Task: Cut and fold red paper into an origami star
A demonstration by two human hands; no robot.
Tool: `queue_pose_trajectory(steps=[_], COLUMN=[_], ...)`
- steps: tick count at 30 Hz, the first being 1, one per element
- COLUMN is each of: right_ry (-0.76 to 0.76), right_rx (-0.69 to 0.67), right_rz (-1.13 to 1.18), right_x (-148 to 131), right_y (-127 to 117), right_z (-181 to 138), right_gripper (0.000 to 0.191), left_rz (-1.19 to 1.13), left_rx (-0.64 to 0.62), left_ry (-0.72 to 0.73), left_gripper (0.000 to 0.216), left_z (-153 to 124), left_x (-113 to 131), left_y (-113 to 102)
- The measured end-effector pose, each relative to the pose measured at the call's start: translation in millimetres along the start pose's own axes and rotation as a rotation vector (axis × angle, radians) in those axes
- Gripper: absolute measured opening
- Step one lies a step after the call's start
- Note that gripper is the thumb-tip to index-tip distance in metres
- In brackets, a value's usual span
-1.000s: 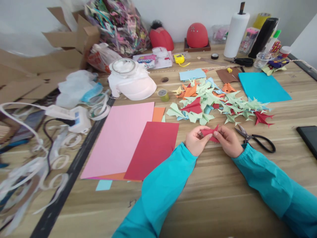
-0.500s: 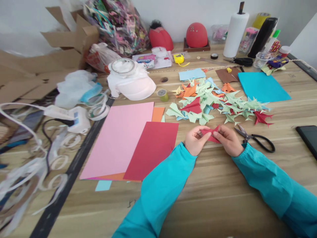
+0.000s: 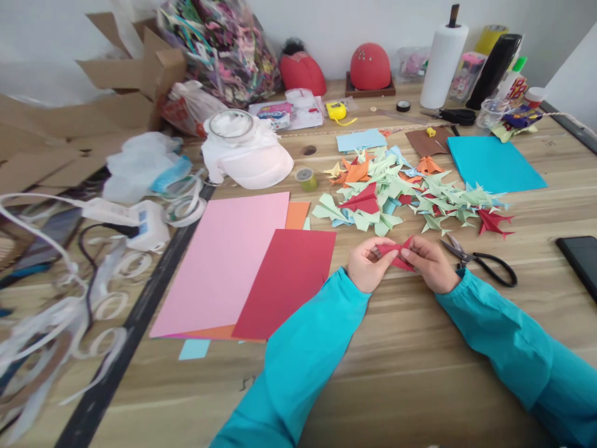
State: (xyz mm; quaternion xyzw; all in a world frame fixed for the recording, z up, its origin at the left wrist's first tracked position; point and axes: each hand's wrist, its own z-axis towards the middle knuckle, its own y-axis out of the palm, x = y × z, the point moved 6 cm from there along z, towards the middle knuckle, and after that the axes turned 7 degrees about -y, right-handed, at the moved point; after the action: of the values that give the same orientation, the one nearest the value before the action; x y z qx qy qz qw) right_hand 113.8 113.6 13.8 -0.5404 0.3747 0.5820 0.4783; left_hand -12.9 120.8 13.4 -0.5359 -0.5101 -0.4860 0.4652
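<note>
A small folded red paper (image 3: 400, 256) is pinched between both hands above the wooden table. My left hand (image 3: 369, 264) grips its left side, and my right hand (image 3: 433, 264) grips the right, the thumbs close together. Part of the paper is hidden behind the fingers. Just beyond lies a heap of folded paper planes (image 3: 373, 186), mostly pale green with some orange, blue and red. Black-handled scissors (image 3: 494, 267) rest beside my right wrist. Left of my left hand, a red sheet (image 3: 291, 280) overlaps a larger pink sheet (image 3: 228, 255).
Bright blue paper (image 3: 497, 163) lies behind the heap at right; a black phone (image 3: 578, 261) is near the right edge. White cloth (image 3: 252, 155) and a small spool (image 3: 306, 179) stand behind the sheets. White cables and strips (image 3: 107, 305) clutter the left.
</note>
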Motion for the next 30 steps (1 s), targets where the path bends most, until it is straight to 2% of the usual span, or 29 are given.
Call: queue_pose_trajectory(steps=[6,14,22,25,30], right_ry=[-0.032,-0.071,0.072,0.091,0.103], right_rx=[0.025,0.073,-0.039,-0.061,-0.040], right_rz=[-0.069,-0.172,0.152,0.195,0.197], right_x=[0,-1,1,-1,0], right_y=[-1,-3,4,3,2], right_z=[-1,-2,-1,1,0], right_gripper=[0.028,0.029,0.027,0.026,0.026], left_rz=[0.010,0.009,-0.093,-0.163,-0.230], left_rx=[-0.012,0.002,-0.097,-0.128,-0.099], left_ry=[-0.042,-0.070,-0.101,-0.097,-0.105], left_gripper=[0.028,0.025,0.026,0.028,0.031], left_z=[2,2,6,8,11], left_x=[-5,-7,-8,-13,-23], left_y=[1,2,1,2,2])
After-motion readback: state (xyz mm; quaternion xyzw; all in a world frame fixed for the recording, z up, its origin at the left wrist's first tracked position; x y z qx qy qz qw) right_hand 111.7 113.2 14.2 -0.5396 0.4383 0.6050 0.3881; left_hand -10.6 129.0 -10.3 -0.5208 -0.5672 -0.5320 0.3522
